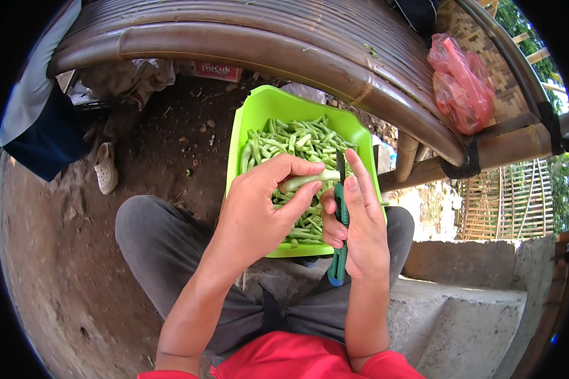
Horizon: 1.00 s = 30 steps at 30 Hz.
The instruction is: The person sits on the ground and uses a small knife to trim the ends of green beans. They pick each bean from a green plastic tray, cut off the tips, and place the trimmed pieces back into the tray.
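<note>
Between thumb and fingers, my left hand (261,208) grips a pale green bean pod (308,181), its cut end pointing right. My right hand (362,218) is closed around a green snap-off utility knife (340,237). The knife's dark blade (341,163) is out and points away from me, right at the pod's end. Below both hands stands a lime-green plastic basin (308,102), between my knees. Many cut green bean pieces (308,142) fill its bottom; my hands hide part of them.
Beyond the basin runs a bamboo bench (246,45), with a red plastic bag (460,85) at its right end. A cream clog (106,168) lies on the dirt floor to the left. Another person's clothed leg (45,128) shows at far left. Concrete steps (455,303) are at right.
</note>
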### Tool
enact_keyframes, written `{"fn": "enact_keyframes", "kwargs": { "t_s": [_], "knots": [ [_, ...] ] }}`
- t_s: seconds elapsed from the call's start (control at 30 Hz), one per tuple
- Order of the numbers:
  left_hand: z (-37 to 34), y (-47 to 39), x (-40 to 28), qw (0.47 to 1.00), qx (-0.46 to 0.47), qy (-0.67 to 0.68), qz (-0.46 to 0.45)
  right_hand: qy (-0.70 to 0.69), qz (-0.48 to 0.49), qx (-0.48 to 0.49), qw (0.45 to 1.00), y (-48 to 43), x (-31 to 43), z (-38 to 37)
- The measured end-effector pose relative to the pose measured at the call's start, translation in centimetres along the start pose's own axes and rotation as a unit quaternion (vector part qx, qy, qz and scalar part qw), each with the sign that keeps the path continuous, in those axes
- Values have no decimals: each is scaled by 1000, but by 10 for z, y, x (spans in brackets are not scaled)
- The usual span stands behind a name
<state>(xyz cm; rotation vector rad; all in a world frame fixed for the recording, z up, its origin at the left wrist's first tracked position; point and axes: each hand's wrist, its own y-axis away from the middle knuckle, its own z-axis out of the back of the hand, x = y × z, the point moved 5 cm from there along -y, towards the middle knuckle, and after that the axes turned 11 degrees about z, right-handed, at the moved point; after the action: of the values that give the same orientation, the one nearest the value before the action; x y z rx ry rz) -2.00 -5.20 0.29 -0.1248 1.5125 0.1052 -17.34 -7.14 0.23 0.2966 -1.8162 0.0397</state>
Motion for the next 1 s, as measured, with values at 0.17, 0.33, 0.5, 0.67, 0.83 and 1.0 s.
{"fn": "enact_keyframes", "kwargs": {
  "t_s": [0.17, 0.33, 0.5, 0.67, 0.83, 1.0],
  "knots": [
    [5, -1, 5, 993, -1, 102, 62, -12, 43, 78, 996, 11, 4, -8],
    [1, -2, 2, 993, 12, 117, -22, 27, 60, 120, 991, 11, 2, -8],
    [3, -4, 5, 995, -16, 91, -23, 28, 90, 99, 991, 9, 4, -4],
    [4, -2, 4, 996, -35, 87, -12, 67, 107, 121, 985, 11, 3, -5],
    [4, 1, 2, 998, -9, 64, 22, 68, 120, 123, 983, 9, 0, -3],
    [3, 2, -2, 999, -26, 41, 6, 68, 120, 96, 986, 8, -4, -6]
  ]
}}
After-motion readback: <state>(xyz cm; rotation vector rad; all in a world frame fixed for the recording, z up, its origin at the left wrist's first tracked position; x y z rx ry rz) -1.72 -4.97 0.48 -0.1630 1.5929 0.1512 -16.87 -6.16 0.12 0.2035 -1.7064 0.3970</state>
